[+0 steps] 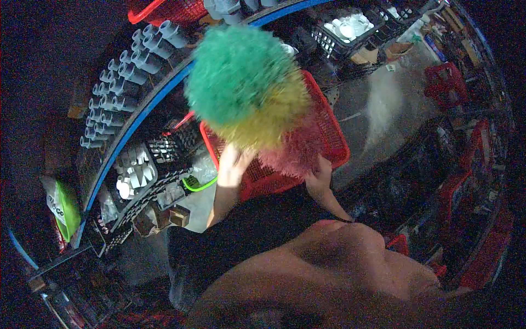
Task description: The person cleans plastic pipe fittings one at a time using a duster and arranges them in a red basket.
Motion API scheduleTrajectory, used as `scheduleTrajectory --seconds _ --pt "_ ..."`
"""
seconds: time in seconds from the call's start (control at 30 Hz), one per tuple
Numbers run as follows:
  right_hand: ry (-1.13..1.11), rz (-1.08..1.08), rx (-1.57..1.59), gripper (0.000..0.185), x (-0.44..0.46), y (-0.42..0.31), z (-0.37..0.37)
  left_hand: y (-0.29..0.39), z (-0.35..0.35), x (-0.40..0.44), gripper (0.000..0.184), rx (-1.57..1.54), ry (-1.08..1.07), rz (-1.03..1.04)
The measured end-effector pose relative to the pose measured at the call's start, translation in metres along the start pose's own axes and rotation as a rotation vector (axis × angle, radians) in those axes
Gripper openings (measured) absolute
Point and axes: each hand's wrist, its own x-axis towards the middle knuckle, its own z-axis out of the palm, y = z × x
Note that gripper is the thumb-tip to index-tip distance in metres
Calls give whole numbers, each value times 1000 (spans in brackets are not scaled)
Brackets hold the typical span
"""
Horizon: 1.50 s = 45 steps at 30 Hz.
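Note:
A fluffy duster (241, 82), green at its far end, yellow in the middle and pink at the near end, slants over a red plastic basket (333, 131). Its green part is smeared by motion. My right hand (319, 175) is closed at the pink end, with the thumb side showing. Brightly lit, my left hand (234, 167) reaches up against the yellow fluff by the basket's left side. The fluff and blur hide its fingers, so its grip is unclear. Any handle is out of sight.
Stacked grey plastic cups or fittings (131, 71) line a blue-edged shelf (137, 112) at left. Black crates hold white items (137, 170) at left and more white pieces (348, 27) at the back. A red stool (445, 85) stands on the floor at right.

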Motion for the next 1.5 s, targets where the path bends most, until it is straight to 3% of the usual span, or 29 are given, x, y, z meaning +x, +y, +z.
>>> scheduleTrajectory --seconds 0.1,0.13,0.2,0.23,0.33,0.4,0.47,0.57,0.6,0.67,0.77,0.83,0.9,0.93,0.97,1.0,1.07,1.17,1.3,1.4,1.43,1.5 --pt "10 50 31 30 -5 20 3 11 -2 4 27 308 -70 190" --pt "5 44 -10 31 -7 23 3 12 0 10 26 -282 -55 33" --pt "1 38 -48 31 -7 20 3 23 10 0 23 513 88 335" --pt "-46 106 -34 32 -5 10 1 24 2 6 21 639 117 426" --pt "-83 145 15 34 -4 10 3 27 7 13 18 102 119 323" --pt "-76 113 52 34 0 10 5 27 17 14 17 -74 198 136" --pt "-10 52 103 34 6 1 4 15 20 12 19 142 125 213" --pt "54 132 91 33 13 -15 4 3 8 19 19 265 51 142" --pt "52 132 90 33 10 -10 5 0 -1 22 19 265 53 142" --pt "-26 202 198 32 2 5 7 -7 -26 28 21 -73 72 77" --pt "-127 125 96 28 -2 -2 6 13 -12 17 24 668 152 447" --pt "-151 200 79 26 1 -15 3 27 3 14 23 834 121 532" --pt "-170 278 57 25 1 -16 6 29 18 16 13 -45 243 144" --pt "-8 174 141 23 0 -11 13 21 9 16 13 -44 242 141" --pt "153 68 223 21 -1 -8 17 7 -8 15 8 -10 86 32" --pt "153 69 224 21 -2 -7 16 0 -18 15 7 24 -70 -75" --pt "-5 217 457 21 -3 -4 14 -18 -8 -1 7 -106 -71 -170" --pt "-57 195 326 22 -11 11 16 -3 11 3 23 -328 -144 -8" --pt "-153 170 102 23 -9 -7 12 10 -9 5 33 327 -13 416" --pt "-131 204 126 22 -8 -10 12 14 -14 4 36 46 -250 419" --pt "-91 175 125 22 -8 -6 13 19 -4 -2 34 471 -121 434" --pt "-50 148 129 22 -6 -2 12 13 0 -4 32 25 253 -66"
